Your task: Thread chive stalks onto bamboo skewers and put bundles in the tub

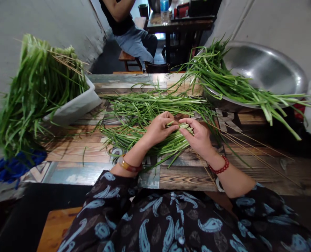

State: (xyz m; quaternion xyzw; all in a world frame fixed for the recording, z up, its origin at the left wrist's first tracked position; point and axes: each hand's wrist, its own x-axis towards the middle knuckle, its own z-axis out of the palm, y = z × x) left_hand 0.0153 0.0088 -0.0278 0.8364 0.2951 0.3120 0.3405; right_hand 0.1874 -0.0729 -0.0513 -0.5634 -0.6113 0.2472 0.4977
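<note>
A bunch of green chives [175, 143] lies on the wooden table under my hands, its pale cut ends at the right. My right hand [197, 136] is closed round those ends. Close beside it, my left hand [159, 129] is bent over the same bunch, thumb and fingers pinched on stalks near the tips of my right hand. Just beyond my hands, more loose chives [155, 105] are spread across the table. Several thin sticks, like bamboo skewers [249, 143], lie to the right of my right hand.
At the left stands a white bin [76, 105] heaped with chives, sticks on top, near a blue glove-like cloth [21, 164]. A large metal basin [262, 66] with chives over its rim is at the right. Behind the table a person [134, 35] sits by another table [155, 24].
</note>
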